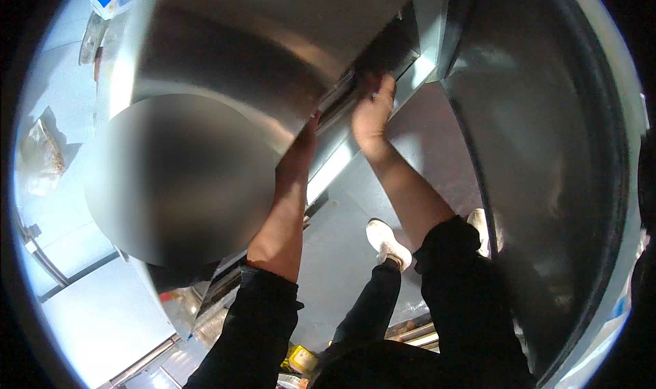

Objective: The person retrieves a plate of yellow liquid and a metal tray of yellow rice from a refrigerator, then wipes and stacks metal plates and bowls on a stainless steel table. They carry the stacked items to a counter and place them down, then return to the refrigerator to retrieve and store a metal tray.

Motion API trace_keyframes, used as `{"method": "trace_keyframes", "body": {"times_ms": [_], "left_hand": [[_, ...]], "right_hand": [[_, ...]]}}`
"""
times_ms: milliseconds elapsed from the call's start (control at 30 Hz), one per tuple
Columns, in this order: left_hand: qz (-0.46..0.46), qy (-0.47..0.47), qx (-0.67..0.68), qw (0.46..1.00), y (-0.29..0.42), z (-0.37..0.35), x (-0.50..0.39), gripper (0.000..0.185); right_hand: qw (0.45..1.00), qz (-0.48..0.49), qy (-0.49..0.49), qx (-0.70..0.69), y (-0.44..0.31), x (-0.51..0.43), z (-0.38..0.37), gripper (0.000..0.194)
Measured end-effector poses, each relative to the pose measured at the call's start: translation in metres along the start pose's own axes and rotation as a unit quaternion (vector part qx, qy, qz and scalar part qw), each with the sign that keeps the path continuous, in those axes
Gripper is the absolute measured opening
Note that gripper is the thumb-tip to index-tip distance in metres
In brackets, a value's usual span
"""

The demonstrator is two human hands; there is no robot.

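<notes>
Before me is a large dark, shiny metal panel [241, 55], its surface catching reflections. A narrow dark opening [394, 43] runs along the panel's lower right side. My left hand [311, 127] is at the panel's edge, seen side-on; its fingers are mostly hidden. My right hand [374, 107] reaches into the opening from below. It is blurred, with the thumb raised and the other fingers lost in shadow, so its grip does not show. Beneath both hands runs a bright metal sill [333, 176]. A round blurred patch covers part of the panel on the left.
A dark door [543, 148] with a black rubber edge stands open at my right. On the pale floor at left lies a clear plastic bag [43, 158]. My white shoe [387, 243] rests on the grey floor. A yellow packet [300, 359] lies below.
</notes>
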State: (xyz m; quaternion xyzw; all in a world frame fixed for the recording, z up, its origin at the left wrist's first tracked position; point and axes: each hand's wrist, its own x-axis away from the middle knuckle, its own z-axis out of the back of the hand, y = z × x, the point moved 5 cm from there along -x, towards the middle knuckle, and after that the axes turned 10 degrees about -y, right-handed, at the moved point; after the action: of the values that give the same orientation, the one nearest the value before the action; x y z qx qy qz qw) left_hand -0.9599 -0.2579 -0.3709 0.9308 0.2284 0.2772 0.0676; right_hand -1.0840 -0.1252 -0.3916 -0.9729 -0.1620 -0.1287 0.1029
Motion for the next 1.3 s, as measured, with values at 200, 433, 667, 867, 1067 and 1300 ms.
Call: {"method": "trace_keyframes", "body": {"times_ms": [200,433,667,867,1067,1300], "left_hand": [[0.046,-0.052,-0.166,0.984,0.017,0.015,-0.008,0.037],[0.048,0.041,-0.214,0.975,0.015,0.016,0.004,0.03],[0.044,0.08,-0.301,0.949,-0.005,-0.013,0.019,0.051],[0.083,0.066,-0.372,0.922,0.003,0.011,0.022,0.057],[0.217,0.049,-0.632,0.743,-0.06,0.079,0.151,0.062],[0.15,-0.221,-0.79,0.552,-0.16,0.035,0.387,0.038]], "right_hand": [[0.527,0.114,-0.137,0.831,0.025,-0.013,-0.105,0.037],[0.442,0.183,-0.197,0.856,0.015,-0.018,-0.104,0.032],[0.636,0.029,-0.052,0.769,0.066,-0.039,-0.06,0.086],[0.53,0.345,-0.102,0.768,0.046,0.053,-0.017,0.076],[0.44,-0.086,-0.119,0.886,-0.083,0.263,-0.023,0.077],[0.382,0.045,-0.087,0.919,-0.246,0.401,-0.181,0.064]]}}
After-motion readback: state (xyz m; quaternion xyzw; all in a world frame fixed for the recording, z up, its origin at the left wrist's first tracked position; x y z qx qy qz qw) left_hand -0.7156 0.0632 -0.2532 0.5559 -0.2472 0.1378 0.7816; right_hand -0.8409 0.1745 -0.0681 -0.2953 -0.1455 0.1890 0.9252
